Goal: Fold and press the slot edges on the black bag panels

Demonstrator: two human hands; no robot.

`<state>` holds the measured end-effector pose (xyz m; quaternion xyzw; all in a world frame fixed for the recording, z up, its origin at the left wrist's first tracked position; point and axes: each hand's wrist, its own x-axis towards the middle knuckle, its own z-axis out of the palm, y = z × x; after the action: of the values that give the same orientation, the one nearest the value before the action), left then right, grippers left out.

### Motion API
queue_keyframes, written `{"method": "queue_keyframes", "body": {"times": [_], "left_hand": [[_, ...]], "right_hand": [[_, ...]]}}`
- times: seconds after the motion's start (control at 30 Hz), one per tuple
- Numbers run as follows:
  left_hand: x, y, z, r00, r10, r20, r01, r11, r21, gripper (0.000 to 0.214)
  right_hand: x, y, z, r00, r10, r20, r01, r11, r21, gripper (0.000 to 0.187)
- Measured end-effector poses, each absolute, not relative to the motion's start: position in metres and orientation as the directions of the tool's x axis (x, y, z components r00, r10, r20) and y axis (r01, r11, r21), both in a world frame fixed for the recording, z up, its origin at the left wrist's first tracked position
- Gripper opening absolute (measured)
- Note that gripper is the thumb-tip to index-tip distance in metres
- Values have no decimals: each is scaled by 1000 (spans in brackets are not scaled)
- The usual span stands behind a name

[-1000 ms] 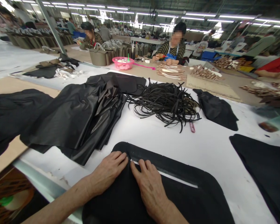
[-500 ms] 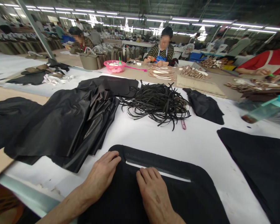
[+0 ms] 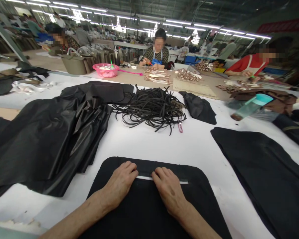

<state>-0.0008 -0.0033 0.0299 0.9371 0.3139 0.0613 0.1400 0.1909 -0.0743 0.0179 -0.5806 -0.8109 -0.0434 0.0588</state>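
Note:
A large black fabric-like panel [image 3: 144, 212] with rounded corners lies flat in front of me. Across it, near its far edge, runs a thin white strip [image 3: 145, 178]. My left hand [image 3: 121, 182] is closed, fingers curled down on the panel at the strip's left end. Closed as well, my right hand [image 3: 169, 190] has its fingertips bent onto the panel beside the strip, right of its middle. The undersides of the fingers are hidden. Beyond the panel sits a tangled heap of narrow black strips [image 3: 153, 108].
Shiny black sheets [image 3: 40, 132] are piled at left. More black panels [image 3: 264, 166] lie at right. A bottle with a turquoise lid [image 3: 251, 106] rests behind them. Across the table, a pink basin [image 3: 105, 70] stands near a person in a striped top [image 3: 165, 54].
The view has turned a little to the right. My right hand has moved up to the white strip, and the far band of the panel looks flatter. My left hand has shifted toward the strip.

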Motion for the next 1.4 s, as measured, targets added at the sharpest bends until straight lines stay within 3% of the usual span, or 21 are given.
{"method": "queue_keyframes", "body": {"times": [0.17, 0.43, 0.57, 0.63, 0.77, 0.9, 1.2, 1.4], "left_hand": [[0, -4, 24, 835, 548, 57, 521, -819, 240, 13], [4, 1, 19, 869, 488, 77, 472, -866, 162, 19], [5, 0, 19, 863, 497, 89, 481, -863, 152, 19], [6, 0, 18, 859, 503, 94, 487, -860, 151, 18], [7, 0, 16, 851, 515, 102, 499, -854, 148, 14], [7, 1, 16, 852, 512, 114, 495, -857, 144, 15], [5, 1, 12, 848, 508, 153, 485, -859, 167, 18], [4, 1, 11, 846, 509, 161, 484, -858, 171, 21]], "right_hand": [[192, -71, 21, -412, 903, 123, 910, 403, 96, 14], [200, -56, 40, -291, 956, 19, 951, 291, -103, 18], [197, -56, 41, -178, 983, 54, 966, 185, -179, 12], [189, -57, 38, -132, 986, 103, 975, 148, -169, 6], [164, -58, 28, -115, 985, 125, 984, 130, -121, 16], [152, -57, 17, -74, 985, 155, 997, 75, 0, 14], [216, -91, 22, 73, 989, 130, 987, -91, 134, 30], [228, -98, 22, -91, 978, 189, 994, 77, 80, 24]]}}
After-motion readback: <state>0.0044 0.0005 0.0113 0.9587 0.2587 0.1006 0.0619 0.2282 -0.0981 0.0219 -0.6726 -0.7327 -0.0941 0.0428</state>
